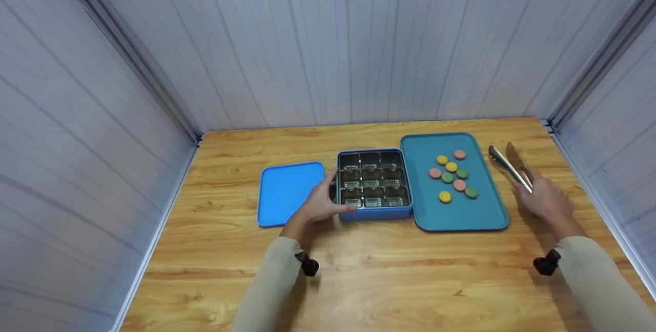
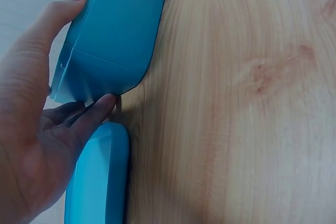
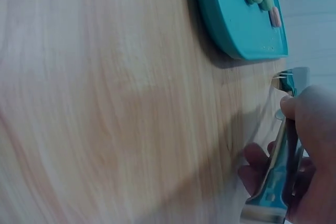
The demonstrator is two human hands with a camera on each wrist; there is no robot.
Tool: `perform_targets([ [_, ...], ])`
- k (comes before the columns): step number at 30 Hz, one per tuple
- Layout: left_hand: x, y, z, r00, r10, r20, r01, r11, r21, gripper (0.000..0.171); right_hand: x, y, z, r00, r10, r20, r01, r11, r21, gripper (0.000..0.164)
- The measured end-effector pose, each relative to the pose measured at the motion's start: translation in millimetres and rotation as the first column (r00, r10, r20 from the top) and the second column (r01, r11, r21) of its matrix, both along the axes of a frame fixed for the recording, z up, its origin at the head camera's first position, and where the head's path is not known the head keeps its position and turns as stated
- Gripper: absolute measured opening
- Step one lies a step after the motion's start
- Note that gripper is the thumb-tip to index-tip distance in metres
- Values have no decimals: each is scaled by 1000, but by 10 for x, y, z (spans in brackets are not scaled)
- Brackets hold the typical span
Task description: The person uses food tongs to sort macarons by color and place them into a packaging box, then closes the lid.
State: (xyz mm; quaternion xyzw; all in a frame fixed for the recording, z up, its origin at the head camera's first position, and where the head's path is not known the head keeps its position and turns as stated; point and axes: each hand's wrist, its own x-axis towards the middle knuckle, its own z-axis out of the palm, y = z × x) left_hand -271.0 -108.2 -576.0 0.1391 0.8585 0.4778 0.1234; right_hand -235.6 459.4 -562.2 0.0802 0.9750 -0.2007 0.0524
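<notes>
At the box's near left corner, my left hand point(image 1: 320, 203) grips the blue box point(image 1: 376, 214), its thumb along the front and its fingers on the left side. A clear insert point(image 1: 372, 191) divides the box into several compartments, with nothing in them. My right hand point(image 1: 548, 201) holds metal tongs point(image 1: 508, 167) beside the tray's right edge; their two arms stand spread apart and point away from me. In the right wrist view, the thumb and fingers wrap the tongs' handle point(image 3: 274, 182). Several pink, yellow and green macarons point(image 1: 447, 178) lie loosely grouped on the teal tray point(image 1: 461, 218).
A flat blue lid point(image 1: 287, 193) lies left of the box, close to the left hand. The tray sits right against the box's right side. Pale panelled walls point(image 1: 318, 45) enclose the wooden table point(image 1: 379, 275) at the back and on both sides.
</notes>
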Motion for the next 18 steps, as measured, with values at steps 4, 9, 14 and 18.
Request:
perform_targets([
  [4,2,-9,14,1000,-5,1,5,1000,-6,125,-16,37,79,997,22,70,-22,1000,9,83],
  [9,13,-17,31,1000,-1,14,1,1000,-12,123,-42,53,163,995,48,84,-49,999,6,85],
  [14,21,-12,33,1000,4,16,-4,1000,-11,122,-49,69,204,995,49,91,-49,999,-3,85],
  [18,15,-10,16,1000,1,4,-1,1000,-1,123,-47,87,207,997,47,64,-47,999,-2,82],
])
